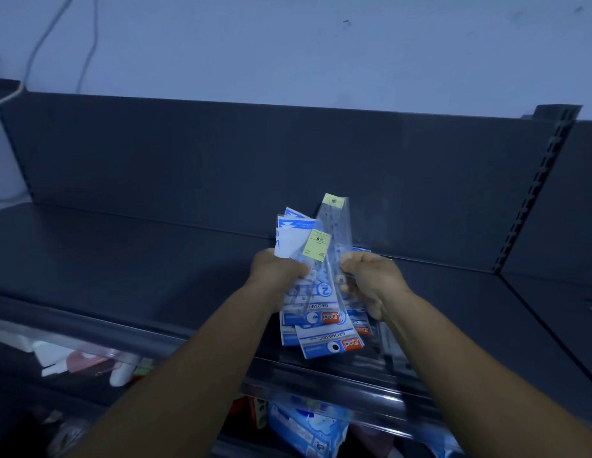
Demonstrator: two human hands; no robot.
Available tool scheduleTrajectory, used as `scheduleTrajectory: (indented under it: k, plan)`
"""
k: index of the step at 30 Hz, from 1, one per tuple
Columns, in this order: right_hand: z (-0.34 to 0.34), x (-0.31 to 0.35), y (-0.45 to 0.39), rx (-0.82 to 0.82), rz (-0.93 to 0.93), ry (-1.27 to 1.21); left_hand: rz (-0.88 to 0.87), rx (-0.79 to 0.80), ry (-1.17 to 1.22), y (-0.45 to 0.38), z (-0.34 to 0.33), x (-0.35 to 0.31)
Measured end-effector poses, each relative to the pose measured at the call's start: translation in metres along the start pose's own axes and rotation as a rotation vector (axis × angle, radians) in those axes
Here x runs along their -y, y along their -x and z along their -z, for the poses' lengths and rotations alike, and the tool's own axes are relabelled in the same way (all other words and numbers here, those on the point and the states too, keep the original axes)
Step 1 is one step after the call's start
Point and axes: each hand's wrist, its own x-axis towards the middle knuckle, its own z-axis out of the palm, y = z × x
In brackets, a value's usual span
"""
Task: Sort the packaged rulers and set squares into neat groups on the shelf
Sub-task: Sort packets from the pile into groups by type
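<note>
while both hands grip them, the packaged rulers (316,285) fan between — left hand (278,276), right hand (370,279).

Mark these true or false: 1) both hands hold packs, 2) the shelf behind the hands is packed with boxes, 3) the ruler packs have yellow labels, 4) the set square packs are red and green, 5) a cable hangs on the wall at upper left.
1) True. The left hand grips the set square packs and the right hand pinches the ruler packs.
2) False. The shelf shows bare dark surface behind the hands; no boxes are visible there.
3) True. A yellow label sits on a clear ruler pack, and another at the top of the taller one.
4) False. They are blue and white with a small orange logo.
5) True. The cable runs down the wall.
</note>
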Motion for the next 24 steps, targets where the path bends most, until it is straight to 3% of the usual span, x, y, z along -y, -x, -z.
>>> scheduleTrajectory:
  k: [9,24]
  plan:
    - [0.049,0.022,0.020,-0.138,0.067,-0.099,-0.041,0.117,0.063,0.013,-0.047,-0.012]
    - [0.278,0.004,0.037,-0.354,0.186,0.051,-0.189,0.271,0.014,0.079,-0.255,0.020]
